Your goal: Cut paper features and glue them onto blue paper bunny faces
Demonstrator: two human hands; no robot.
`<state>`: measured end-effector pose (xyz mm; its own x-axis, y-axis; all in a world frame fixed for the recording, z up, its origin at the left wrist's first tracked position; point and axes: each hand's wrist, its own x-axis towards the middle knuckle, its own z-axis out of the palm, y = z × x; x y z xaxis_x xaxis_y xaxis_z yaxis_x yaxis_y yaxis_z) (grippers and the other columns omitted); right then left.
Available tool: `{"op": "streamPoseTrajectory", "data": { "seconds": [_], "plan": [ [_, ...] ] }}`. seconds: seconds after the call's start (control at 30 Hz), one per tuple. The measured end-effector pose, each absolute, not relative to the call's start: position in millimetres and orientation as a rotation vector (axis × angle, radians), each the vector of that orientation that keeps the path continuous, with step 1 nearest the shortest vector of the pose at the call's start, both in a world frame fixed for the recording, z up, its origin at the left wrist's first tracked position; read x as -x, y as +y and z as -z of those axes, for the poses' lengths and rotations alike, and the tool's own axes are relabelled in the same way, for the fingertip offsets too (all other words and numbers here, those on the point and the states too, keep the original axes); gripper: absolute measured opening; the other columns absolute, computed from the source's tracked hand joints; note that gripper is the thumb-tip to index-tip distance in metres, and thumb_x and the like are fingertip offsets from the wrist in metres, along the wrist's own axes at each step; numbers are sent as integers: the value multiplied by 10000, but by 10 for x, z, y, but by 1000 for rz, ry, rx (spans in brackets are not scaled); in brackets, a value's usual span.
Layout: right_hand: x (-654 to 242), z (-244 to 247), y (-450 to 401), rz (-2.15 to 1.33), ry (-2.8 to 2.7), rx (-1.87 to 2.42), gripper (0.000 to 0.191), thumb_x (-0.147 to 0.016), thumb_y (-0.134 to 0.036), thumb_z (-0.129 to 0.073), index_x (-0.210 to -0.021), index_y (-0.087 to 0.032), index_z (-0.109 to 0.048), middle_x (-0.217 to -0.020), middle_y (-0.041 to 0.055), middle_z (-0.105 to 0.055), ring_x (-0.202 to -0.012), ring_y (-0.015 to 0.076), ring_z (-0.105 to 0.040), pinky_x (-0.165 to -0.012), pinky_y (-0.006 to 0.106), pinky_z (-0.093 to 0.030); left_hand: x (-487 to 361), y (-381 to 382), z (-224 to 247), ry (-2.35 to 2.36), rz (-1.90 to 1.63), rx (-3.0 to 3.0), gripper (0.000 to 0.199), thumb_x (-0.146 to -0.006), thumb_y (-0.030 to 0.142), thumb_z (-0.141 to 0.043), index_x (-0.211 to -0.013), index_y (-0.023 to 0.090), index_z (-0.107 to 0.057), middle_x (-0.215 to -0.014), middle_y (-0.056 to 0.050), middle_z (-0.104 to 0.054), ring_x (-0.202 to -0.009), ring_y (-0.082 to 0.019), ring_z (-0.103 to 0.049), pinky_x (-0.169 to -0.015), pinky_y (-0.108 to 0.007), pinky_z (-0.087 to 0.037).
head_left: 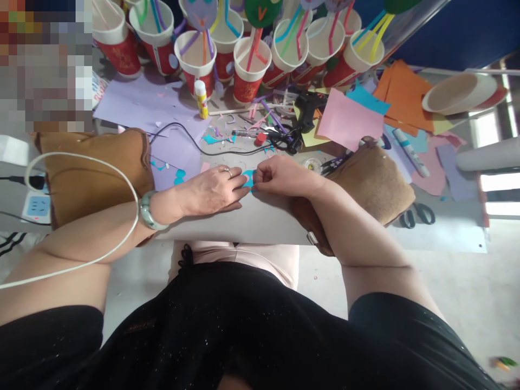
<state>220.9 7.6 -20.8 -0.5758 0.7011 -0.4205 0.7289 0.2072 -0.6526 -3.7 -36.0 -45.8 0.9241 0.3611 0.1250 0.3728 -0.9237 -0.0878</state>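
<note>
A small blue paper piece (pixel 248 180) lies at the table's front part, between my two hands. My left hand (pixel 213 190), with a ring and a bracelet, rests palm down with its fingers stretched over the paper's left side. My right hand (pixel 280 176) has its fingers curled and pinched at the paper's right edge. Its fingertips partly hide the paper. More blue paper bits (pixel 180 175) lie left of my left hand.
Red and white cups (pixel 248 81) with coloured straws line the back. A glue stick (pixel 201 100), black scissors (pixel 290 142), a glue gun (pixel 309 108) and a black cable (pixel 195 142) lie before them. Brown cushions (pixel 93 173) flank my arms. Coloured sheets (pixel 349 122) are at right.
</note>
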Motion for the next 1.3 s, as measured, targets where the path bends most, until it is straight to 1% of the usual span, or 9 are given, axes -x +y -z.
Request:
{"op": "streamPoseTrajectory", "data": {
  "seconds": [0.13,0.2,0.3,0.4,0.53,0.63,0.83,1.07,1.3],
  "plan": [
    [-2345,77,118,1375,2415,-1504,143,-760,-276,-665,-668,-180,-613,-620,-10,-593,-594,118,-511,-601,269,-367,40,-352,437,-589,169,2969,256,-968,381,-640,-1047,141,-680,-1034,-143,-670,-965,-277,-635,-801,-393,-466],
    [-2408,18,143,1331,2435,-1511,135,-762,-268,-670,-672,-177,-628,-626,-4,-607,-603,120,-521,-608,270,-367,47,-352,433,-585,166,2972,268,-964,394,-650,-1051,143,-679,-981,-127,-674,-910,-266,-643,-790,-387,-454],
    [-2468,-27,172,1249,2455,-1385,112,-776,-266,-680,-713,-175,-694,-625,-2,-626,-621,128,-537,-615,272,-357,61,-353,448,-594,136,2976,291,-989,419,-611,-1093,154,-672,-868,-87,-685,-799,-230,-642,-783,-375,-436],
    [-2489,-42,175,1174,2468,-1148,155,-800,-281,-692,-888,-208,-797,-616,-6,-641,-633,143,-555,-616,274,-345,78,-340,470,-605,95,2970,310,-1013,445,-562,-1123,173,-664,-790,-59,-693,-721,-202,-631,-781,-363,-421],
    [-2490,-69,146,1057,2520,-957,310,-839,-257,-654,-1103,-261,-817,-636,-1,-673,-645,157,-578,-631,274,-343,100,-293,489,-575,92,2983,306,-1041,427,-502,-1132,189,-671,-747,-42,-690,-661,-185,-610,-771,-362,-408],
    [-2482,-100,115,978,2546,-922,375,-842,-208,-624,-1165,-268,-805,-657,3,-693,-654,161,-590,-650,278,-343,120,-252,494,-555,113,2986,295,-1046,401,-486,-1147,198,-675,-761,-37,-691,-673,-181,-610,-812,-369,-415],
    [-2460,-112,58,861,2521,-920,460,-847,-118,-551,-1211,-275,-785,-694,15,-712,-656,166,-571,-681,303,-329,168,-190,459,-529,202,3025,275,-1046,354,-472,-1132,214,-694,-771,-28,-684,-707,-180,-613,-929,-402,-420],
    [-2454,-54,34,764,2545,-927,457,-874,-159,-551,-1259,-287,-763,-779,26,-742,-728,181,-593,-701,293,-327,192,-169,421,-521,150,3047,302,-1050,371,-446,-1154,226,-690,-784,-28,-678,-722,-188,-619,-959,-438,-428],
    [-2440,-97,11,685,2532,-904,468,-909,-183,-518,-1313,-280,-733,-841,35,-751,-735,171,-582,-723,287,-327,176,-173,397,-473,139,3011,333,-1060,364,-419,-1127,190,-694,-780,-38,-668,-709,-189,-599,-944,-445,-429]
  ]
}}
